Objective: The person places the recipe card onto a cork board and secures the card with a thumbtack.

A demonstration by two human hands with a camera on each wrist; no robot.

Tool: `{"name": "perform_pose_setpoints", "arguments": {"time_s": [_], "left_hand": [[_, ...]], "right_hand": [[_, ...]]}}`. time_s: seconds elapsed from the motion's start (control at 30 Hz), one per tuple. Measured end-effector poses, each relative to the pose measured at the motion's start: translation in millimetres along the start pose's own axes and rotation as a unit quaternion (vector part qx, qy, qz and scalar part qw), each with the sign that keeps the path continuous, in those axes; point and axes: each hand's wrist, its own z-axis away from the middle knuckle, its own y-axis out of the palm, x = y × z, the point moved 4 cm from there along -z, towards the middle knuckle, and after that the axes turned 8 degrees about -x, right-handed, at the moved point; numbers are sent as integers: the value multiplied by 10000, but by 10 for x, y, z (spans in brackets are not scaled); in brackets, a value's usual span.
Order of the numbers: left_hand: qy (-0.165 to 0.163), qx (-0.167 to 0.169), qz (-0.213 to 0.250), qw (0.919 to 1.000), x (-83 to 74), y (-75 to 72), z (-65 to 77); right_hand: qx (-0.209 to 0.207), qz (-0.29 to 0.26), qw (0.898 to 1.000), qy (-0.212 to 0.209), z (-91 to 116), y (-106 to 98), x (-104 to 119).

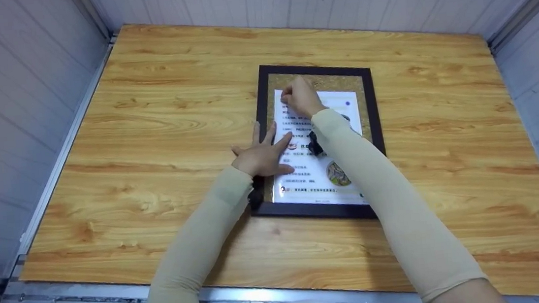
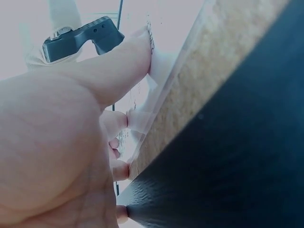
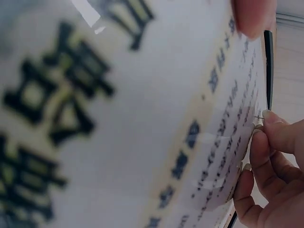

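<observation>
A dark-framed cork board (image 1: 314, 210) lies on the wooden table, with a printed sheet in a clear glossy cover (image 1: 304, 180) over its cork. My left hand (image 1: 262, 158) spreads its fingers over the board's left side, across the frame and the sheet's edge. Near the sheet's upper left corner, my right hand (image 1: 303, 98) pinches a small pin (image 3: 258, 117) between thumb and index finger. The pin's thin metal needle points at the sheet in the right wrist view; its head is mostly hidden by the fingertips.
The wood-grain table (image 1: 149, 133) surrounds the board, with pale panel walls (image 1: 235, 1) at the back and sides. A metal rail (image 1: 244, 295) runs along the near edge. A black wrist device (image 2: 83, 38) on the right arm shows in the left wrist view.
</observation>
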Motion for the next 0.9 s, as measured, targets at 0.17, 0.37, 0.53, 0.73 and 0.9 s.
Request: {"name": "perform_pose_setpoints", "arguments": {"time_s": [0.17, 0.37, 0.53, 0.73, 0.9], "left_hand": [[-27, 18, -9, 10000, 6, -10, 14], [-30, 8, -35, 10000, 11, -10, -8], [-66, -20, -16, 10000, 19, -4, -2], [-43, 10, -12, 10000, 15, -3, 0], [-52, 1, -62, 10000, 14, -3, 1]], "right_hand": [[35, 108, 9999, 21, -1, 32, 30], [38, 159, 9998, 61, -5, 33, 29], [-24, 145, 9999, -5, -5, 44, 3], [0, 223, 9997, 115, 3, 42, -6], [93, 270, 9993, 222, 9, 43, -10]]}}
